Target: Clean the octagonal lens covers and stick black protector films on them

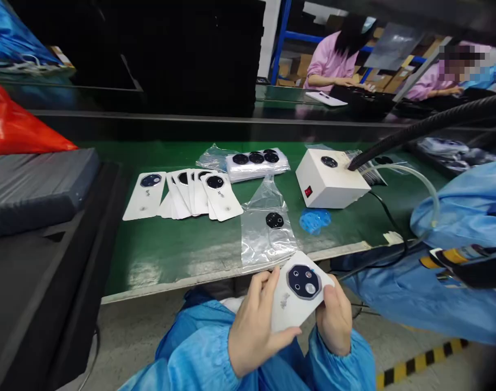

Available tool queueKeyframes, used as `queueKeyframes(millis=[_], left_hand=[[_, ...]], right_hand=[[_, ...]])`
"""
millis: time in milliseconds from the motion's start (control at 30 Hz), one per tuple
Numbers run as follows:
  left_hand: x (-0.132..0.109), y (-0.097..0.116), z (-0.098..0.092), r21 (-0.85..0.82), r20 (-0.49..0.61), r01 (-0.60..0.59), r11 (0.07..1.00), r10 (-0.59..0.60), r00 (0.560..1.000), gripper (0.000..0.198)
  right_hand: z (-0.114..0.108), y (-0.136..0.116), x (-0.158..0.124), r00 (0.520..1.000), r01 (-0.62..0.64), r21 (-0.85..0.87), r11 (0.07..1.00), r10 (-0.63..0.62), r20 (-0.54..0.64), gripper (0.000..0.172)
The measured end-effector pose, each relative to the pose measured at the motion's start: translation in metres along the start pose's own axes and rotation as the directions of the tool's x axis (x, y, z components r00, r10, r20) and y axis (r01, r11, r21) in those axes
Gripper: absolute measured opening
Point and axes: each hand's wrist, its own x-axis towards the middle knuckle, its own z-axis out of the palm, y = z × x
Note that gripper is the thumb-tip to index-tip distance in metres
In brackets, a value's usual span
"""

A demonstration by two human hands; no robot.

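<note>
Across the green workbench [170,271] stands a white box [331,179] with a red switch [308,191]; just off the bench's near edge, a white card [288,307] sits gripped at its sides by the curled fingers of the left hand [256,331] and right hand [333,320] (an edge hold works best, keeping skin off the dark round lens piece [303,282])
</note>
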Motion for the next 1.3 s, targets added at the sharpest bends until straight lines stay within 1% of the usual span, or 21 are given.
queueKeyframes(millis=[33, 100, 200, 267, 367, 433, 467, 500, 567, 633, 700, 767, 867, 900, 967, 1033, 1100, 1133, 1167, 1233, 1300], left_hand=[[0.002, 0.001, -0.002, -0.077, 0.058, 0.037, 0.996, -0.033, 0.998, 0.093], [0.007, 0.003, -0.008, -0.234, 0.178, 0.104, 0.967, -0.062, 0.982, 0.091], [0.014, 0.004, -0.009, -0.433, 0.317, 0.172, 0.885, -0.030, 0.948, 0.082], [0.013, 0.004, -0.004, -0.528, 0.367, 0.216, 0.822, -0.009, 0.930, 0.076], [0.006, 0.001, 0.012, -0.632, 0.402, 0.288, 0.719, -0.013, 0.915, 0.069], [0.001, 0.000, 0.022, -0.692, 0.425, 0.330, 0.642, -0.007, 0.905, 0.070], [-0.002, 0.000, 0.026, -0.717, 0.438, 0.351, 0.603, -0.003, 0.899, 0.072], [-0.003, 0.001, 0.028, -0.738, 0.448, 0.371, 0.564, 0.000, 0.894, 0.073], [-0.004, 0.002, 0.030, -0.773, 0.454, 0.400, 0.493, -0.011, 0.891, 0.074], [-0.004, 0.004, 0.028, -0.801, 0.437, 0.409, 0.438, -0.040, 0.899, 0.075], [-0.003, 0.004, 0.025, -0.821, 0.411, 0.404, 0.403, -0.074, 0.909, 0.077], [-0.002, 0.004, 0.022, -0.832, 0.395, 0.402, 0.383, -0.101, 0.913, 0.080], [-0.004, 0.003, 0.021, -0.838, 0.392, 0.401, 0.370, -0.103, 0.914, 0.087], [-0.005, 0.003, 0.021, -0.841, 0.387, 0.393, 0.372, -0.096, 0.917, 0.087], [-0.008, 0.005, 0.022, -0.848, 0.366, 0.373, 0.376, -0.093, 0.926, 0.085], [-0.012, 0.008, 0.023, -0.851, 0.320, 0.332, 0.407, -0.100, 0.942, 0.080], [-0.016, 0.012, 0.025, -0.831, 0.273, 0.273, 0.484, -0.072, 0.959, 0.074], [-0.017, 0.015, 0.026, -0.809, 0.262, 0.242, 0.536, -0.040, 0.964, 0.073], [-0.017, 0.018, 0.027, -0.776, 0.266, 0.219, 0.591, -0.007, 0.964, 0.073], [-0.015, 0.023, 0.027, -0.698, 0.300, 0.208, 0.686, 0.016, 0.954, 0.075], [-0.012, 0.026, 0.025, -0.648, 0.335, 0.222, 0.729, 0.010, 0.942, 0.077]], right_hand=[[-0.002, 0.000, -0.002, 1.000, -0.019, -0.003, 1.000, 0.019, -0.016, 0.032], [-0.005, -0.002, -0.003, 0.998, -0.055, 0.008, 0.998, 0.055, -0.017, 0.035], [-0.006, -0.006, -0.006, 0.998, -0.055, -0.023, 0.998, 0.056, 0.030, 0.038], [-0.006, -0.008, -0.009, 0.997, -0.017, -0.075, 0.997, 0.023, 0.071, 0.038], [-0.009, -0.010, -0.012, 0.991, 0.105, -0.187, 0.977, -0.087, 0.099, 0.034], [-0.014, -0.010, -0.014, 0.979, 0.205, -0.275, 0.939, -0.192, 0.073, 0.025], [-0.016, -0.010, -0.015, 0.967, 0.251, -0.320, 0.913, -0.250, 0.045, 0.020], [-0.018, -0.010, -0.016, 0.951, 0.293, -0.364, 0.884, -0.309, 0.016, 0.018], [-0.020, -0.012, -0.019, 0.911, 0.367, -0.438, 0.820, -0.413, -0.009, 0.024], [-0.020, -0.016, -0.022, 0.876, 0.439, -0.485, 0.756, -0.481, 0.044, 0.026], [-0.017, -0.021, -0.023, 0.852, 0.499, -0.507, 0.703, -0.505, 0.137, 0.028], [-0.013, -0.025, -0.021, 0.815, 0.563, -0.539, 0.626, -0.531, 0.234, 0.034], [-0.010, -0.026, -0.016, 0.744, 0.640, -0.589, 0.494, -0.589, 0.315, 0.046], [-0.009, -0.026, -0.015, 0.727, 0.655, -0.594, 0.466, -0.603, 0.328, 0.049], [-0.010, -0.027, -0.014, 0.707, 0.677, -0.587, 0.443, -0.613, 0.353, 0.052], [-0.013, -0.027, -0.016, 0.690, 0.702, -0.571, 0.426, -0.605, 0.397, 0.053], [-0.021, -0.028, -0.018, 0.674, 0.721, -0.571, 0.394, -0.591, 0.443, 0.053], [-0.026, -0.029, -0.018, 0.662, 0.731, -0.574, 0.367, -0.585, 0.468, 0.053], [-0.032, -0.029, -0.016, 0.640, 0.747, -0.582, 0.323, -0.589, 0.494, 0.053], [-0.043, -0.029, -0.011, 0.556, 0.812, -0.525, 0.255, -0.612, 0.562, 0.057], [-0.053, -0.028, -0.005, 0.510, 0.847, -0.484, 0.222, -0.600, 0.617, 0.059]])
